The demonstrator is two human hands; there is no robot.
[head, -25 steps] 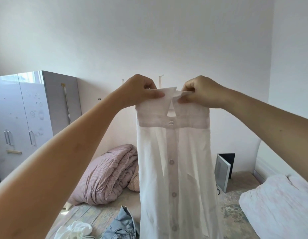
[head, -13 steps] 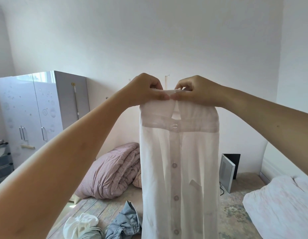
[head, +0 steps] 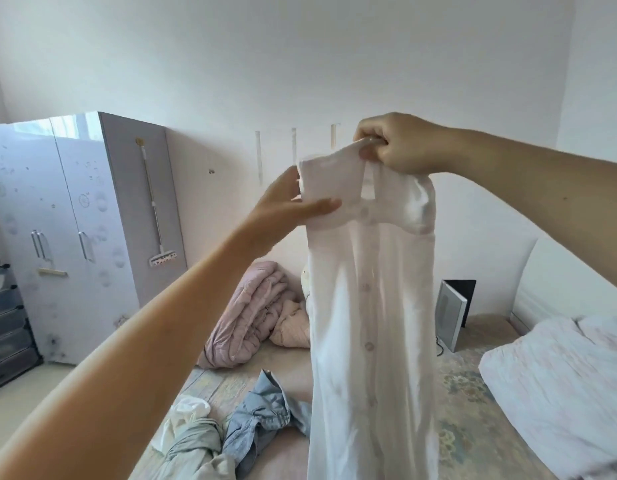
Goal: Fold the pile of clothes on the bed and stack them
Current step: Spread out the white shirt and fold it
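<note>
Far left: a tall grey two-door wardrobe (head: 75, 216) stands against the wall, with a long-handled mop (head: 154, 209) hanging on its side panel. Lower centre-left: a crumpled pile of clothes (head: 231, 427), pale green, white and light blue denim, lies on the patterned bed cover (head: 466, 410); behind it sits a rolled pink striped quilt (head: 251, 313). Centre: my left hand (head: 286, 206) reaches to the upper left edge of the thin white button-front shirt (head: 369, 323), thumb laid straight across the front of the cloth and the other fingers behind it, so the fabric sits between them in a loose, flat hold. The shirt hangs upright in the air above the bed, its button placket facing me. Centre-right: my right hand (head: 400, 143) has its fingers curled tightly around the bunched collar, carrying the garment from the top. Right: a thin white and black panel (head: 452, 310) leans by the padded headboard (head: 528, 271); a white rumpled pillow (head: 559, 382) lies at the far right.
</note>
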